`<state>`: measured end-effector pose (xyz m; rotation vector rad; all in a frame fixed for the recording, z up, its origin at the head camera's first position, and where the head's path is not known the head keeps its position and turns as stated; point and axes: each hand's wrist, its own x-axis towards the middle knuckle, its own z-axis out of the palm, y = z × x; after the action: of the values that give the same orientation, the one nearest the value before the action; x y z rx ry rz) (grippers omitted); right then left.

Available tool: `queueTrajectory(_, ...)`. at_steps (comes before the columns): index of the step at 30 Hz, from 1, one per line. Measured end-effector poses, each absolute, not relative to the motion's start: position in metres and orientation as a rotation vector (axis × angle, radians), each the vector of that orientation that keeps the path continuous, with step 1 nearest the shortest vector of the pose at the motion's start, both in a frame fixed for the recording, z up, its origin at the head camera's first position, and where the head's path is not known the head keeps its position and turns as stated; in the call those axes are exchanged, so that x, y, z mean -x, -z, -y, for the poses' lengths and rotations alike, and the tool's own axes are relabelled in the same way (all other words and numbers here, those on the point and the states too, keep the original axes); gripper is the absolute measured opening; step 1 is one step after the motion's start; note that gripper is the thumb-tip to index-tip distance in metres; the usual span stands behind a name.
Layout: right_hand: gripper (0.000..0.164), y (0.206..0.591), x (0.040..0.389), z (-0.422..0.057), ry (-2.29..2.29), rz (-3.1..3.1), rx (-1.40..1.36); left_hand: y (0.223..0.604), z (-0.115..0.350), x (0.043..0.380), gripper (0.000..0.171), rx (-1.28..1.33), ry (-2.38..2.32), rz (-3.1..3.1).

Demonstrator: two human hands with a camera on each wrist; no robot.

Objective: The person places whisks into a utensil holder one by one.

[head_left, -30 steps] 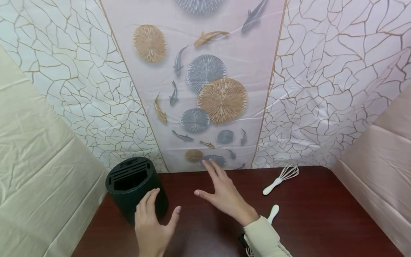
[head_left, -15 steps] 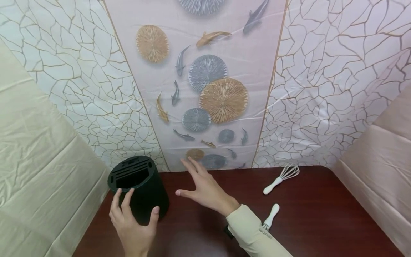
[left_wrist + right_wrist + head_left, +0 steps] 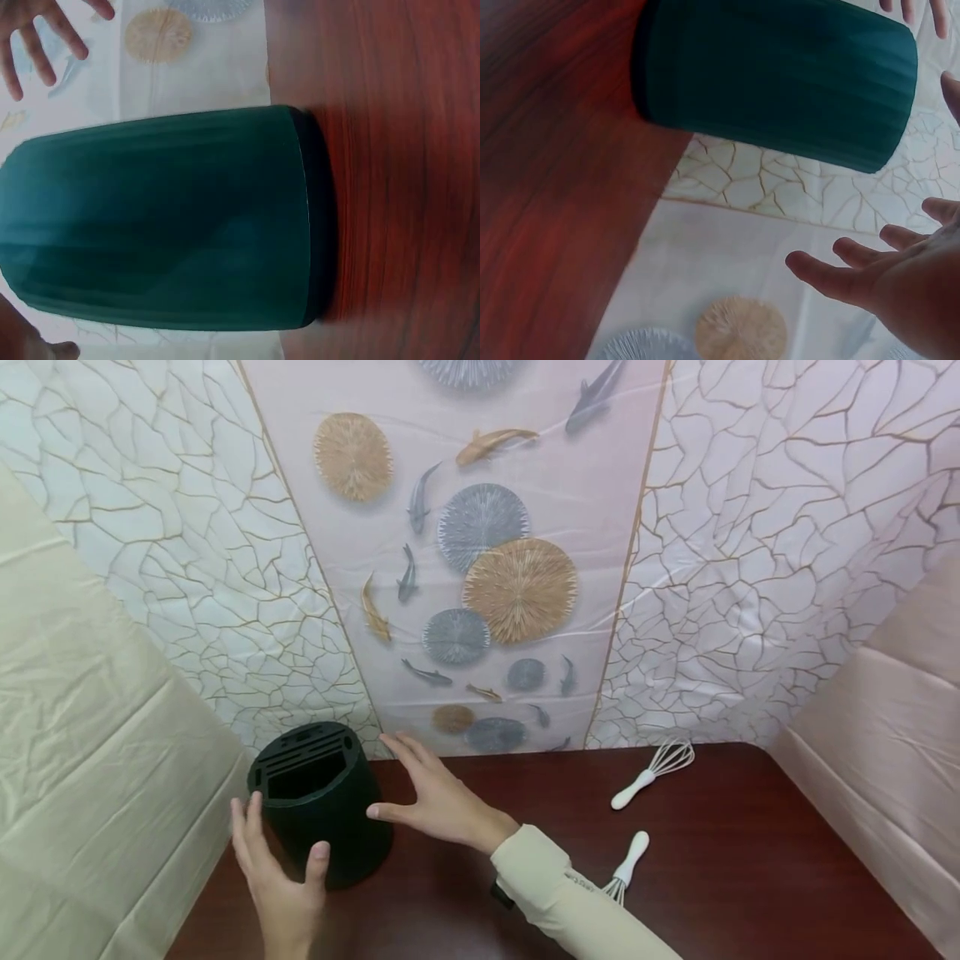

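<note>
Green holder [image 3: 341, 835] upright on a bench [image 3: 757, 852], left hand [image 3: 277, 881] and right hand [image 3: 442, 804] near it, both spread wide, two white whisks [image 3: 634, 789] to the right

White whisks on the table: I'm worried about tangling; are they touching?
Apart: the head view shows bare table between the farther whisk and the nearer whisk, partly hidden by the sleeve.

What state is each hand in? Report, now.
Left hand: open, holding nothing, near the green holder.
Right hand: open, holding nothing, also near the holder.
</note>
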<state>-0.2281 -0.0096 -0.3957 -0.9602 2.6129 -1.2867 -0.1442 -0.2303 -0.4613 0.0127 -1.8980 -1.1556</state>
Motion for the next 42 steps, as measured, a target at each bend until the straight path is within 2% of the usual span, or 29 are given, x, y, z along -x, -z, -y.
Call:
queueTrajectory(9, 0.1, 0.4, 0.237, 0.04, 1.276, -2.61, 0.966, 0.458, 0.248, 0.156, 0.076, -0.057, 1.398, 1.812)
queueTrajectory(17, 0.102, 0.416, 0.247, 0.054, 1.432, -2.539, 0.895, 0.463, 0.257, 0.167, 0.073, -0.097, 1.552, 1.824)
queueTrajectory(25, 0.094, 0.426, 0.256, 0.064, 1.533, -2.424, 0.948, 0.46, 0.263, 0.174, 0.07, -0.11, 1.54, 1.898)
queueTrajectory(31, 0.095, 0.431, 0.264, 0.069, 1.563, -2.408, 1.01, 0.459, 0.266, 0.18, 0.068, -0.112, 1.502, 1.909)
queueTrajectory(37, 0.095, 0.426, 0.268, 0.074, 1.552, -2.413, 1.079, 0.461, 0.27, 0.186, 0.066, -0.099, 1.478, 1.904)
queueTrajectory(42, 0.088, 0.422, 0.27, 0.078, 1.522, -2.426, 1.077, 0.46, 0.275, 0.191, 0.064, -0.083, 1.504, 1.901)
